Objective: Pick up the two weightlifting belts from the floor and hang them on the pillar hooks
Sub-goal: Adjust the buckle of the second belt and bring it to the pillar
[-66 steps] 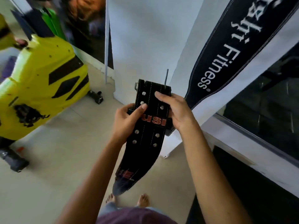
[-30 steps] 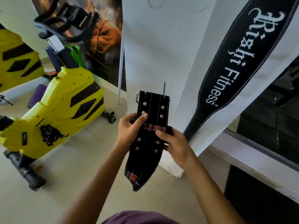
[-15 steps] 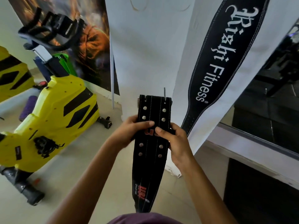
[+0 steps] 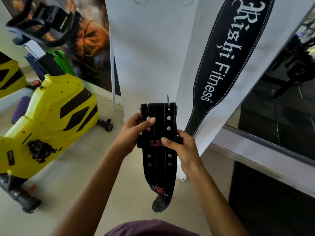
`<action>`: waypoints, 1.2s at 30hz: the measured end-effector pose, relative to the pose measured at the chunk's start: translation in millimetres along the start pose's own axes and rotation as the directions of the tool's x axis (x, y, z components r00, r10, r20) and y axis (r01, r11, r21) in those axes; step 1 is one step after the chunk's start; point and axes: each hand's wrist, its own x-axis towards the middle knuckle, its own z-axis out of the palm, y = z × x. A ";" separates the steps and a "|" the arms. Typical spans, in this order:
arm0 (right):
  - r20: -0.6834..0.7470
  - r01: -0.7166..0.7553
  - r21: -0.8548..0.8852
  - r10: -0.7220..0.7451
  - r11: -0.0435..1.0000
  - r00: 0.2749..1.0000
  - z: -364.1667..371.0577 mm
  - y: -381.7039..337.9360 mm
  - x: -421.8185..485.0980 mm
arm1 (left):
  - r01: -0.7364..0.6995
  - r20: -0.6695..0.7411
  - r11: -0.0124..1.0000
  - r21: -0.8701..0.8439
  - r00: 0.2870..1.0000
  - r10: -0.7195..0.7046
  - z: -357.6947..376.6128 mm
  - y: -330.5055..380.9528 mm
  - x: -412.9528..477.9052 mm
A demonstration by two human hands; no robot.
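I hold a black studded weightlifting belt (image 4: 159,157) with red lettering upright in front of the white pillar (image 4: 153,57). My left hand (image 4: 134,132) grips its left edge near the top studs, thumb across the front. My right hand (image 4: 182,149) grips the right edge at the keeper loop. A thin metal prong sticks up at the belt's top edge. The belt's tail hangs down toward the floor. A second black belt (image 4: 228,65), printed "Rishi Fitness", hangs flat against the pillar's right face. No hook is visible.
A yellow exercise bike (image 4: 49,120) with black handlebars stands on the floor at left. A poster (image 4: 92,40) covers the wall behind it. A dark glass panel (image 4: 281,99) over a white ledge runs along the right.
The view has tilted up the pillar. My left hand has slid up the belt's edge. The belt's tail has swung from left to hanging straight down.
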 end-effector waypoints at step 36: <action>0.020 0.010 0.488 -0.022 0.873 1.000 -11.8 -47.3 -9.2 | -0.043 -0.121 0.967 -0.250 0.993 0.012 69.6 18.6 -4.2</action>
